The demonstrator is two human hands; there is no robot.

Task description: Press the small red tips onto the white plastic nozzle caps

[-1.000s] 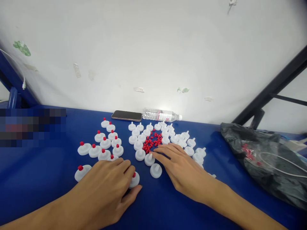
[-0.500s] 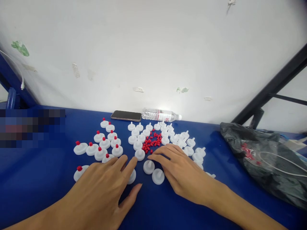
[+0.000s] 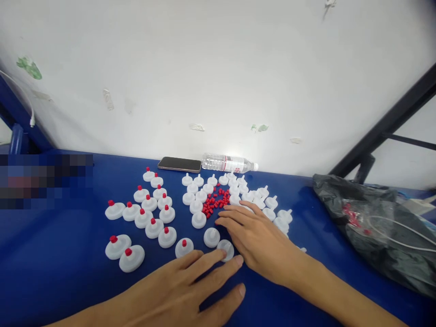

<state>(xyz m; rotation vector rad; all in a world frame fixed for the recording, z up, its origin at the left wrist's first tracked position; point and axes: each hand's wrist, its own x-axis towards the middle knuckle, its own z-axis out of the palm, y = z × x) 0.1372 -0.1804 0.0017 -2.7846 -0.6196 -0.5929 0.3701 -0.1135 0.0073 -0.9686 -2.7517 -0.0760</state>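
My left hand [image 3: 194, 288] is open, fingers spread and stretched to the right. One of its fingertips overlaps a white round nozzle cap [image 3: 225, 248]; whether it touches cannot be told. Just behind is another bare white cap [image 3: 211, 237]. A white cap with a red tip [image 3: 184, 247] stands beside the left hand's knuckles. My right hand [image 3: 257, 231] hovers with fingers extended at the near edge of a pile of small red tips [image 3: 213, 204]. Its thumb is hidden, and nothing shows in its fingers.
Red-tipped white caps [image 3: 144, 218] stand in groups at left. Bare white caps [image 3: 195, 206] flank the red pile. A phone [image 3: 179, 164] and a water bottle [image 3: 228, 163] lie by the wall. A black plastic bag [image 3: 384, 254] covers the right side of the blue table [image 3: 68, 281].
My left hand has moved right and nearer the front, leaving red-tipped caps uncovered, one of them in front of it. My right hand has shifted slightly right, its fingers a little straighter.
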